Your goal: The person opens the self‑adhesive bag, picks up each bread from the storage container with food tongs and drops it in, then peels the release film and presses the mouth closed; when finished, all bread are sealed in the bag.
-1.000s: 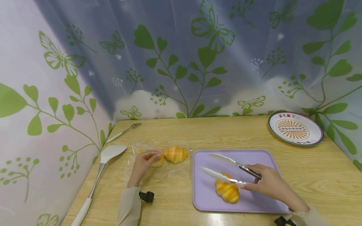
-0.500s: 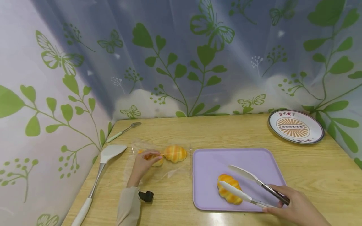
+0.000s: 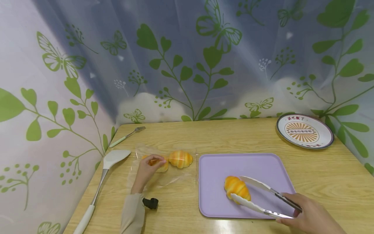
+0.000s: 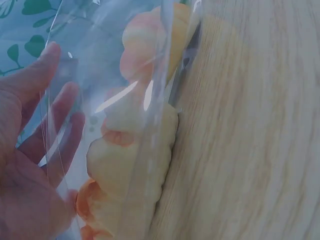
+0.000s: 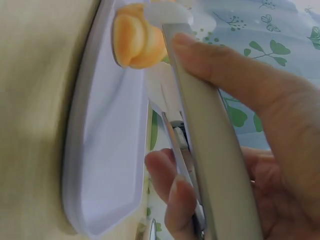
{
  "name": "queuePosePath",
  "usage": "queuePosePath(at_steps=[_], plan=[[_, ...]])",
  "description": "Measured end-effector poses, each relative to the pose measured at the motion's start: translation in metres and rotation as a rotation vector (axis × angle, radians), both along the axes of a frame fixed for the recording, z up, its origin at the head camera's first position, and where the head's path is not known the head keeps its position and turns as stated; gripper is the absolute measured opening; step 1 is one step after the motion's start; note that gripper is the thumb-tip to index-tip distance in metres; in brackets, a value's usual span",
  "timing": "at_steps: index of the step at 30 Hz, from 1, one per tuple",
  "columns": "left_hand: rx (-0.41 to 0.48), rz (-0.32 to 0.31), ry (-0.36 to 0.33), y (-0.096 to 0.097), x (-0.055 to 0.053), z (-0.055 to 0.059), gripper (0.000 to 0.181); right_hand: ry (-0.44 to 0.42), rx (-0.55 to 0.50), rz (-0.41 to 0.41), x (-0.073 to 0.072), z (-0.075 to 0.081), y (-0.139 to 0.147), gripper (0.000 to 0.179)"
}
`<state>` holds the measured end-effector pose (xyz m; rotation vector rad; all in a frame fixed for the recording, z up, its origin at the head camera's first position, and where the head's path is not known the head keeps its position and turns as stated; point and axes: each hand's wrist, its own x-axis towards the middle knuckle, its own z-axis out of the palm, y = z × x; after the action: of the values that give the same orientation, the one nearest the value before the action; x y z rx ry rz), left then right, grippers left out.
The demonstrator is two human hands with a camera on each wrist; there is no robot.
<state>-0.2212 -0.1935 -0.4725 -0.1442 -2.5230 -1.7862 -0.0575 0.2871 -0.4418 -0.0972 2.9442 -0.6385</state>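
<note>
My right hand [image 3: 306, 213] grips a pair of tongs [image 3: 270, 189] with white tips, also large in the right wrist view. The tong arms are spread around the right end of a croissant-shaped bread roll [image 3: 235, 187], the near arm overlapping its front edge. This roll lies on a lilac tray [image 3: 213, 165]. To the left, my left hand [image 3: 147, 169] pinches a clear plastic bag [image 3: 175, 180] with two more rolls. One bagged roll [image 3: 180, 159] shows fully; the other [image 3: 163, 167] is partly behind the fingers. In the left wrist view, thumb and fingers lie about the bag film [image 4: 62, 150].
A white-headed spatula [image 3: 115, 158] and a fork [image 3: 128, 136] lie at the table's left side. A patterned plate [image 3: 305, 131] sits at the back right. A printed curtain [image 3: 181, 48] hangs behind the wooden table [image 3: 175, 133].
My right hand and the tongs have moved right and nearer the front, from over the roll to its right end. The roll has shifted slightly on the tray. My left hand stays in place.
</note>
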Motion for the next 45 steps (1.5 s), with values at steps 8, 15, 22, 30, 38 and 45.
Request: queuePosePath(at_steps=[8,15,22,30,38,45], plan=[[-0.022,-0.048,-0.014,-0.004,0.002,0.0,0.019,0.179,-0.026,-0.034,-0.017,0.002,-0.004,0.077],[-0.044,-0.04,-0.02,-0.007,0.002,-0.001,0.02,0.171,-0.029,-0.073,-0.013,0.0,-0.015,0.078],[-0.045,-0.046,0.008,-0.008,0.001,0.0,0.021,0.23,-0.009,-0.069,-0.011,-0.002,-0.018,0.074],[-0.044,-0.044,0.028,-0.008,0.002,0.0,0.02,0.285,-0.027,-0.027,-0.018,-0.004,-0.026,0.068],[-0.037,-0.063,0.037,-0.011,0.003,-0.002,0.019,0.364,-0.097,0.095,-0.041,-0.003,-0.056,0.065],[-0.016,-0.097,0.067,-0.012,0.003,-0.001,0.02,0.393,-0.123,0.218,-0.068,0.003,-0.079,0.064]])
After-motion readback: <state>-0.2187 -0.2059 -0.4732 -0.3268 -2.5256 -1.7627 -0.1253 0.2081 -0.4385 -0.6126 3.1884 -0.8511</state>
